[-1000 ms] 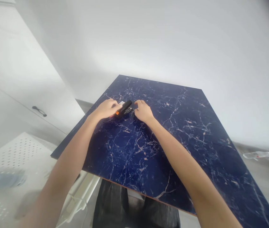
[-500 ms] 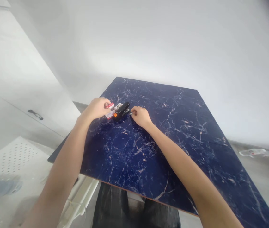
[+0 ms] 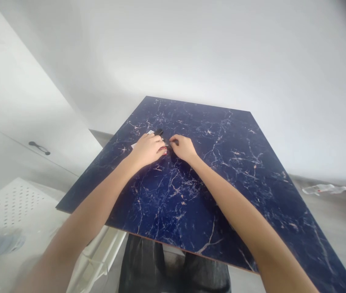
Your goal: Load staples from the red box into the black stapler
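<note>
My left hand [image 3: 149, 149] is closed on a small red-and-white box [image 3: 165, 152], only an edge of which shows beneath the fingers. Behind that hand, the black end of a stapler [image 3: 159, 132] sticks out; the rest of it is covered. A pale box corner [image 3: 133, 145] peeks out left of the hand. My right hand [image 3: 183, 147] is pinched, close by on the right, with its fingertips around a small silvery piece too small to make out clearly. Both hands are low over the dark blue marbled table [image 3: 173, 195].
White walls stand behind the table. A white cabinet door with a dark handle [image 3: 39, 148] is at the left. Below it is a perforated white surface [image 3: 14, 203] with a clear bottle [image 3: 0, 242]. Clear plastic packaging [image 3: 325, 189] lies beyond the table's right edge.
My left hand has moved right with the red-and-white box, across the stapler and close to my right hand. It now hides most of the stapler. My right hand has barely moved.
</note>
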The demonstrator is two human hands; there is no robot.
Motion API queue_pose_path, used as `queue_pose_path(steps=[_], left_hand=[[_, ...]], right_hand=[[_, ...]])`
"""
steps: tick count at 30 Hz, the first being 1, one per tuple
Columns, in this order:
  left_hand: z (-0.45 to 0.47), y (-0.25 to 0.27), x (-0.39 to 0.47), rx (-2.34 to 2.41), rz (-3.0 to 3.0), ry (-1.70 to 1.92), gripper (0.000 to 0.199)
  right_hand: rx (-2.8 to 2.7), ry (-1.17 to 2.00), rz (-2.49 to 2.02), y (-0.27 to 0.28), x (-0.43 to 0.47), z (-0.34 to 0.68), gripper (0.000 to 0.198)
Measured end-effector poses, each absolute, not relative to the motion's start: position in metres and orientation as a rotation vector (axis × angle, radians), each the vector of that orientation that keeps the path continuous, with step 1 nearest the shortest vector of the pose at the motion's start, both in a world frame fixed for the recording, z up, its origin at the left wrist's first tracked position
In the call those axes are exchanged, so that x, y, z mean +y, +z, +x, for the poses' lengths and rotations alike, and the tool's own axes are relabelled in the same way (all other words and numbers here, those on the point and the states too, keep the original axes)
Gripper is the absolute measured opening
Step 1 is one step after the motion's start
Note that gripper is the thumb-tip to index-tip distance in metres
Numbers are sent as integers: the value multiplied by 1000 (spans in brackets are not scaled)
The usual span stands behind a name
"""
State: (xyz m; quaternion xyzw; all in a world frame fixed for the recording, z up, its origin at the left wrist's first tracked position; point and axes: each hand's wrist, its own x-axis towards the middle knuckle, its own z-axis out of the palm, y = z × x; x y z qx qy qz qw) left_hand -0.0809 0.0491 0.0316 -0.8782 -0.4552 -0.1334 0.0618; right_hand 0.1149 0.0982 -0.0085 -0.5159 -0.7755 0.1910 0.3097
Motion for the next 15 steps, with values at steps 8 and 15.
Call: queue_pose_path(steps=[8, 15], left_hand=[[-70, 27, 42, -1298, -2650, -394, 31], [-71, 19, 54, -1554, -2541, -317, 29]], right_hand=[[-2017, 597, -1324, -4, 24, 201, 20], [-1983, 614, -1479, -2, -28, 265, 18]])
